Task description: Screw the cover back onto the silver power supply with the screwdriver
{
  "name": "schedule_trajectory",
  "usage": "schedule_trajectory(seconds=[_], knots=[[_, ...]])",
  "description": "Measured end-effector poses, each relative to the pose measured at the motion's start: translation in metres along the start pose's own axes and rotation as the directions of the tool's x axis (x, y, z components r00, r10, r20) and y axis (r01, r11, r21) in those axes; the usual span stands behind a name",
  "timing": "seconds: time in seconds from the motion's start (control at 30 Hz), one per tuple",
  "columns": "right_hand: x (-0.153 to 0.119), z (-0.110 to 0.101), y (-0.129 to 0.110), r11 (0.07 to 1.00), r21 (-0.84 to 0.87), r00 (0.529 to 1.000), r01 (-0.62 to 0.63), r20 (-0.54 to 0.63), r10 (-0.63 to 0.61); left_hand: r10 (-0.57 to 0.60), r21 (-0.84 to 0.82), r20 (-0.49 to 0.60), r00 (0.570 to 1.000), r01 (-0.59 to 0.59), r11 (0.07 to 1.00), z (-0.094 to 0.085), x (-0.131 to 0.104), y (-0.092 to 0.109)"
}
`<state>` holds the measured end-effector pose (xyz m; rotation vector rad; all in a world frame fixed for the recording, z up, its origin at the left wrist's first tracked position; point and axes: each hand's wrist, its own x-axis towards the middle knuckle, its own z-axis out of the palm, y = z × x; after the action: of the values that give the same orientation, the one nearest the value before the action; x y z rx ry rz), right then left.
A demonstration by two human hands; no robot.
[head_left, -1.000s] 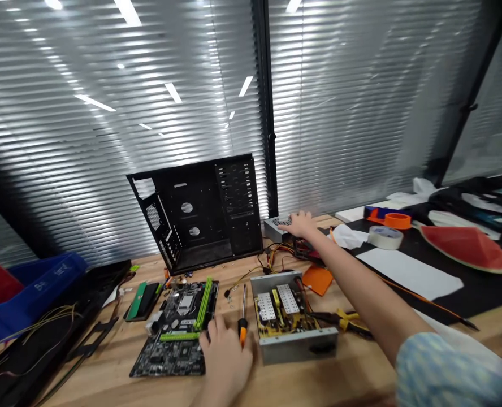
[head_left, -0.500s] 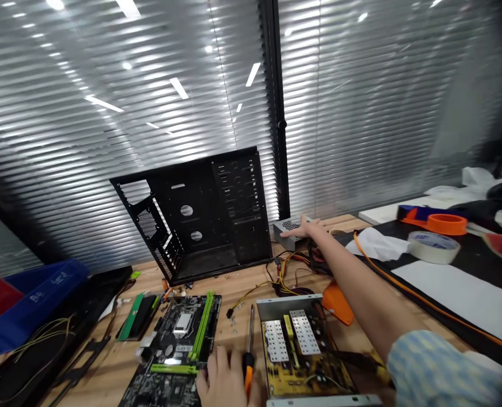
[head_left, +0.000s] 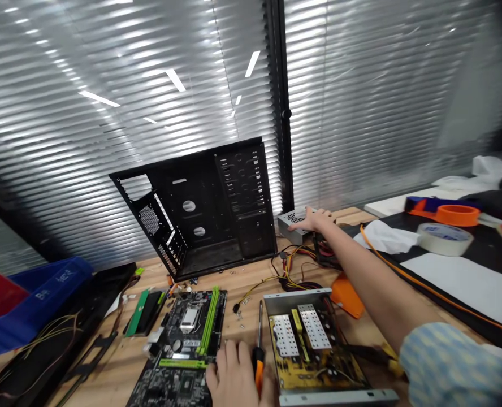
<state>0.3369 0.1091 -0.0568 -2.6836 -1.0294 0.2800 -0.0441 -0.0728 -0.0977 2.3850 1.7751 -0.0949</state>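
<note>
Fingers of the left hand (head_left: 237, 377) are laid together beside an orange-and-black-handled screwdriver (head_left: 258, 356), grip unclear; at its one o'clock, a grey perforated metal box (head_left: 292, 219) is touched by the right hand (head_left: 317, 219), thumb spread; opposite edges are best gripped.

Behind the white tape roll (head_left: 445, 239) sits an orange ring (head_left: 458, 219). A crumpled white wad (head_left: 388, 237) lies left of the roll, white paper (head_left: 467, 284) in front, a blue bin (head_left: 43, 302) far left.

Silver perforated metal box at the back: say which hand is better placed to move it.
Right hand, probably: it rests on the silver perforated metal box, while the left hand sits by the black and orange screwdriver.
</note>
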Motion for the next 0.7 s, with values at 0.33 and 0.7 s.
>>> schedule_trajectory(seconds=[0.33,0.7], knots=[[-0.016,-0.052,0.007,0.998,0.041,0.996,0.056,-0.075,-0.053,0.069,-0.025,-0.077,0.995,-0.071,0.997,-0.001,-0.006,-0.001],[-0.062,-0.090,0.069,0.977,0.055,0.951,0.204,-0.250,-0.185,0.224,-0.122,-0.350,0.910,-0.281,0.952,0.005,-0.012,-0.009]])
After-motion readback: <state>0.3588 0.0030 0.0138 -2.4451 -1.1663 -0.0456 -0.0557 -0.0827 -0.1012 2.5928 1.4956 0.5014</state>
